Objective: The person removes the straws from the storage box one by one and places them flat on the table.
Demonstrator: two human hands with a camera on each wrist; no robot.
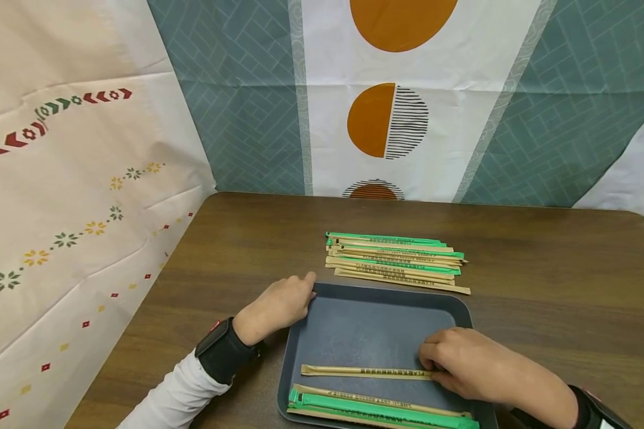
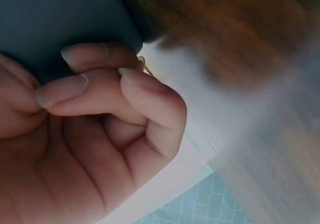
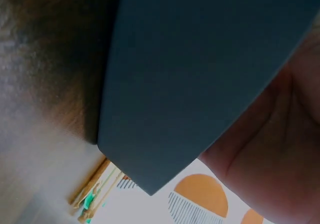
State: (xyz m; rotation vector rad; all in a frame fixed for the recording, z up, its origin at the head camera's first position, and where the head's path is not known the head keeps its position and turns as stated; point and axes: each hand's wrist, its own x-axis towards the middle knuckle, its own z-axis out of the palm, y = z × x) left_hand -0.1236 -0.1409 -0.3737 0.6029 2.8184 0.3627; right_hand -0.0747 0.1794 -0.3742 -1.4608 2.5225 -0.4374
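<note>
A dark grey baking tray (image 1: 367,328) lies on the table at its near side. My left hand (image 1: 279,302) grips the tray's far left corner; in the left wrist view its curled fingers (image 2: 100,91) are at the tray's edge. Over the tray's right side, my right hand (image 1: 464,360) pinches the right end of a slim tan paper-wrapped stick (image 1: 365,372) printed with dark characters. That stick lies crosswise in the tray. In the right wrist view the tray's outer wall (image 3: 200,73) hides the right fingertips. Green wrapped sticks (image 1: 381,408) and tan ones lie along the tray's near side.
Behind the tray, several tan and green wrapped sticks (image 1: 397,259) lie in a loose pile on the wooden table (image 1: 558,280). Patterned cloth (image 1: 247,107) hangs behind the table, and a cream cloth (image 1: 102,238) runs down its left side.
</note>
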